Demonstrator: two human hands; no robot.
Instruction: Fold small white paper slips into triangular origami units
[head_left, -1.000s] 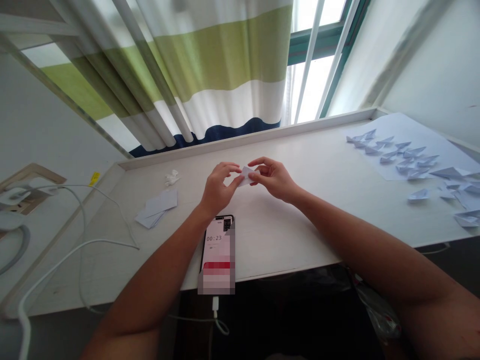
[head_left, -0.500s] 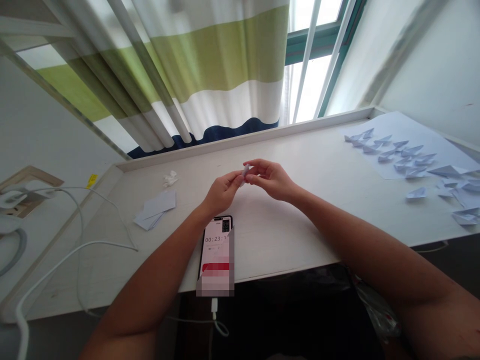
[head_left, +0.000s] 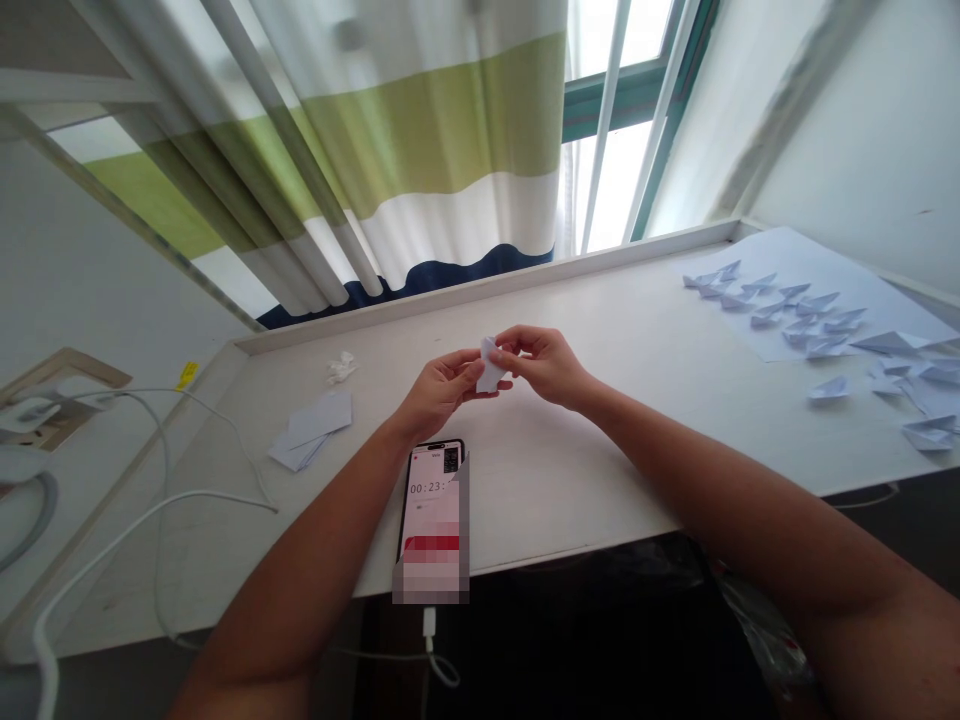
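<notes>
A small folded piece of white paper (head_left: 490, 372) is held up over the middle of the table, its flat face towards me. My left hand (head_left: 448, 388) pinches its left side between thumb and fingers. On the upper right side, my right hand (head_left: 541, 366) grips the same paper with thumb and forefinger. Several folded paper boats (head_left: 814, 318) stand on a large white sheet (head_left: 787, 250) at the right. A stack of small white sheets (head_left: 321, 420) lies to the left of my left hand.
A phone (head_left: 433, 500) showing a timer lies near the front edge, with a cable plug below it. Crumpled paper (head_left: 342, 367) sits at the back left. White cables (head_left: 217, 497) cross the left side. A raised rim (head_left: 480, 292) runs along the back.
The folded paper has turned from nearly edge-on to showing a broad face. Fingers of my left hand now show below it. The view has shifted slightly.
</notes>
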